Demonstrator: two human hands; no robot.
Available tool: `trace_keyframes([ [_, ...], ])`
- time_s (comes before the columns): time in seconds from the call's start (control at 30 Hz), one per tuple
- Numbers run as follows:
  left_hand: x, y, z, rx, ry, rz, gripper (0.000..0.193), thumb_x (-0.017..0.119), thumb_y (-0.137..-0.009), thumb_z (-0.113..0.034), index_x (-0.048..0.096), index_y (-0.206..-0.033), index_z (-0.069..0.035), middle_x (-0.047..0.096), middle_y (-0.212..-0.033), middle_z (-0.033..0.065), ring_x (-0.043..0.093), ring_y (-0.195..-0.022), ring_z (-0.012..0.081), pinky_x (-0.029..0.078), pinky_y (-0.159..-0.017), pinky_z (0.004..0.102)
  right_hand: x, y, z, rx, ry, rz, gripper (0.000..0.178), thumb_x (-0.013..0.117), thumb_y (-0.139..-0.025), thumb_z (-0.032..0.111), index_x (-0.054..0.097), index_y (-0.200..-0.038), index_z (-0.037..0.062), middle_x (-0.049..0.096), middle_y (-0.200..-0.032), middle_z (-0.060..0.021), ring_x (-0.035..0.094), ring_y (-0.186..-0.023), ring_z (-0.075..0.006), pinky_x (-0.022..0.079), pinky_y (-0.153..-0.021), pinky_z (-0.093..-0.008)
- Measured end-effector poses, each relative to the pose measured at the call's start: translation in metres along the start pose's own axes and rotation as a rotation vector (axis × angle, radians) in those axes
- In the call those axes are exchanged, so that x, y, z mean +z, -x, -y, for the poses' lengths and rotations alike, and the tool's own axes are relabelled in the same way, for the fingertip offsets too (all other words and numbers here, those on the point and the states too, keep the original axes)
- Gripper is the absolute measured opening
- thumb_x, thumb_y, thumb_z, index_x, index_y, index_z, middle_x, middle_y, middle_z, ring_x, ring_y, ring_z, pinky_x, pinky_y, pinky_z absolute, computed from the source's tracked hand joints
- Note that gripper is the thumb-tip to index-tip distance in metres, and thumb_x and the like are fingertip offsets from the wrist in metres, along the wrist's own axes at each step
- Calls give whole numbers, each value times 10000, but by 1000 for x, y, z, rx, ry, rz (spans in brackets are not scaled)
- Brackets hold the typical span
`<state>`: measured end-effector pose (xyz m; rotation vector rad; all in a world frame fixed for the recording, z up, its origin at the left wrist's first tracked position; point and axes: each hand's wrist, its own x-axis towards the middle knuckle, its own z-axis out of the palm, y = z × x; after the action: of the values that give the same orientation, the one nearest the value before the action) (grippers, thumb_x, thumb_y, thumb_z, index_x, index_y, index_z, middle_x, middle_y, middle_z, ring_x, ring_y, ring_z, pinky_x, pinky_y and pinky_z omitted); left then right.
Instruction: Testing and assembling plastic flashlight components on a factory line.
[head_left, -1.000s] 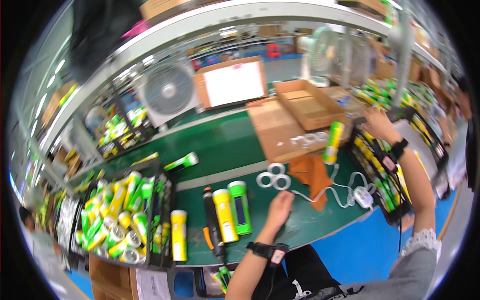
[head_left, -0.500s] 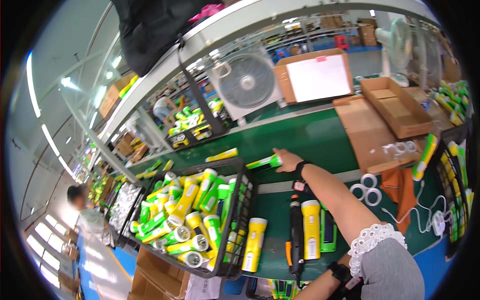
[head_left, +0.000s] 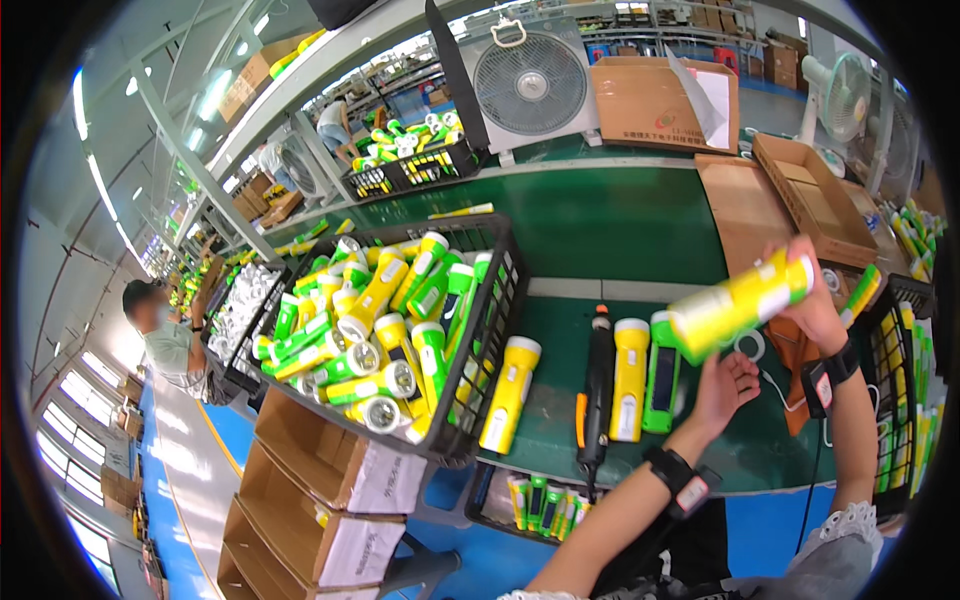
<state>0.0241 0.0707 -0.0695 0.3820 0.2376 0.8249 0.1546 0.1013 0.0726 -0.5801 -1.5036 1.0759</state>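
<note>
My right hand (head_left: 814,308) clamped the yellow-green flashlight (head_left: 742,303) near one end; my left hand (head_left: 724,392), fingers apart, hung just below!

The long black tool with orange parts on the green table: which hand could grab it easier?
Probably the left hand: it looks empty and is nearer the long black tool. The right hand is farther away and grips a yellow-and-green, tube-shaped flashlight, blurred here.

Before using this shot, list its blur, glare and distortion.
Head view: the held yellow-and-green object is smeared, probably by motion; head view: ceiling lights glare white at upper left; head view: straight lines bow near the black rim.
</note>
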Motion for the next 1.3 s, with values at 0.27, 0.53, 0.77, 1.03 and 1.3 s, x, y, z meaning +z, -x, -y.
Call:
trace_keyframes([
  [0.27, 32, 13, 3, -115, -342, 131, 378, 440, -889, -326, 394, -1184, -94, 565, -957, 85, 588, -687, 169, 505, -588, 293, 3, 103, 5, 23, 1081, -220, 519, 411, -698, -144, 463, -1184, 31, 461, -1226, -165, 438, -1132, -326, 339, -962, -379],
  [0.53, 20, 12, 12, 199, -697, -226, 318, 467, -896, -261, 352, -1078, -27, 552, -934, 120, 557, -778, 167, 484, -661, 299, 76, 171, -22, 60, 1090, -215, 502, 625, -718, 223, 491, -1171, 52, 412, -1241, -193, 454, -1098, -333, 413, -880, -363],
  [0.77, 24, 4, 16, 151, -804, -199, 343, 491, -886, -280, 380, -1048, 1, 556, -880, 108, 553, -758, 155, 458, -648, 271, 75, 178, -18, -87, 1228, -318, 325, 633, -704, 173, 552, -993, 51, 505, -984, -106, 523, -906, -251, 463, -721, -330],
  [1.03, 17, -8, 22, 284, -940, -271, 385, 508, -861, -281, 369, -1043, 29, 540, -865, 134, 568, -693, 196, 467, -585, 311, 43, 184, -40, 11, 157, -151, 234, 470, -859, 223, 557, -899, 9, 558, -857, -104, 525, -851, -214, 365, -857, -343],
  [1.3, 21, -4, 12, 168, -797, -228, 313, 458, -869, -272, 410, -1025, -5, 548, -818, 113, 564, -611, 194, 480, -504, 315, 59, 187, -36, 122, 224, -327, 267, 380, -915, 195, 546, -992, 0, 594, -803, -84, 569, -789, -178, 421, -787, -285],
])
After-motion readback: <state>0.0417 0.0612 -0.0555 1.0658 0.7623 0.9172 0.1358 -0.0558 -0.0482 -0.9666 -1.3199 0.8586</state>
